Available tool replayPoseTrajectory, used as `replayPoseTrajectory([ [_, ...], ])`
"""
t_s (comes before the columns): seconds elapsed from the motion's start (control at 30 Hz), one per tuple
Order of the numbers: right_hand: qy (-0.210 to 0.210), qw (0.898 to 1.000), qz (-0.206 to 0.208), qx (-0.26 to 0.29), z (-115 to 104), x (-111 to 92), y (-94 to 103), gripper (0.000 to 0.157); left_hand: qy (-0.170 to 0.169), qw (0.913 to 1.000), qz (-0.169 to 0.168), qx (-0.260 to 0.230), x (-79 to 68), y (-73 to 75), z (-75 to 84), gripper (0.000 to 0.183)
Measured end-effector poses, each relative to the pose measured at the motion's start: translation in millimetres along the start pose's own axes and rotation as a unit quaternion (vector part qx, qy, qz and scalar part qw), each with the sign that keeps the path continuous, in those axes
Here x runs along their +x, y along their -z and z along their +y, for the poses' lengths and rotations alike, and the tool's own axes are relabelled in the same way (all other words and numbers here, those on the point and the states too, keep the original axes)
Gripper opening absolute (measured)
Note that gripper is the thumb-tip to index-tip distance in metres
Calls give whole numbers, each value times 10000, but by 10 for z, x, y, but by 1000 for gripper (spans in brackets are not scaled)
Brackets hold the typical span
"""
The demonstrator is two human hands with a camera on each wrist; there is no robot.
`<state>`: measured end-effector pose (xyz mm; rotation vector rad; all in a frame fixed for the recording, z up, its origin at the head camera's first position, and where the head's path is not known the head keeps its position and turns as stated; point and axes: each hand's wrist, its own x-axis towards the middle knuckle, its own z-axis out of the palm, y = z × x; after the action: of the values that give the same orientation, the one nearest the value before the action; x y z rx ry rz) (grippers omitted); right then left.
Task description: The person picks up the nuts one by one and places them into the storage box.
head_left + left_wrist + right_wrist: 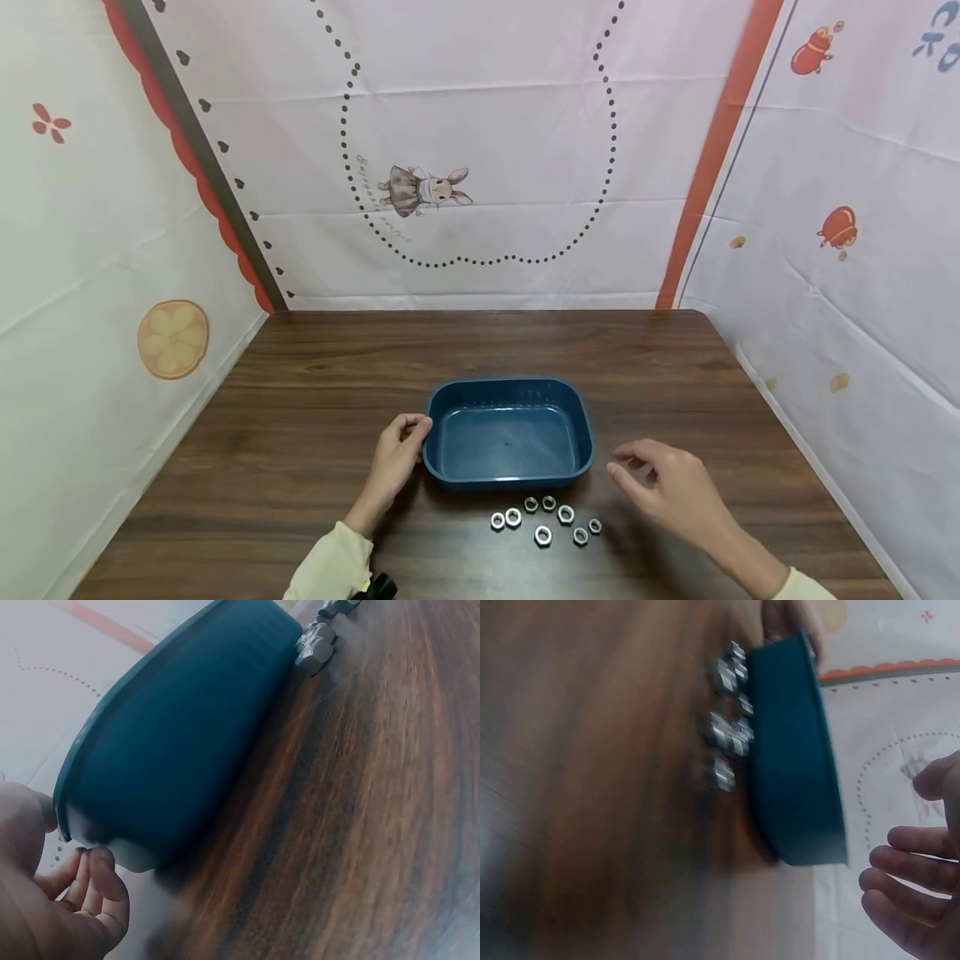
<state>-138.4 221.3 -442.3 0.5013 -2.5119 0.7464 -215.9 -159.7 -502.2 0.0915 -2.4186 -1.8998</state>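
Note:
A dark blue plastic tray point(508, 483) stands on the wooden table, and its inside shows no contents. At its left side my left hand point(401, 450) pinches the rim, thumb on top and fingers curled beneath, as the left wrist view shows on the tray wall point(180, 727). My right hand point(675, 492) hovers just off the tray's right side, fingers loosely bent and holding nothing; its parted fingers point(911, 859) show in the right wrist view. Several silver hex nuts point(543, 536) lie loose in front of the tray, between the two hands.
The brown wooden table point(300, 400) reaches back to a printed white cloth point(480, 133) with a rabbit picture. Similar cloth hangs along the left and right sides. A small black object point(382, 586) shows beside the left sleeve.

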Motion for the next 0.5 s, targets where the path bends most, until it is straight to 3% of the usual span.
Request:
replayPoseTrajectory([
  [0.23, -127, 9974, -682, 220, -18, -258, -236, 12, -69, 9998, 133, -119, 9, 15, 15, 31],
  [0.5, -297, 9905, -1336, 160, 33, -431, -366, 21, 30, 9996, 115, -253, 9, -2, -5, 27],
])
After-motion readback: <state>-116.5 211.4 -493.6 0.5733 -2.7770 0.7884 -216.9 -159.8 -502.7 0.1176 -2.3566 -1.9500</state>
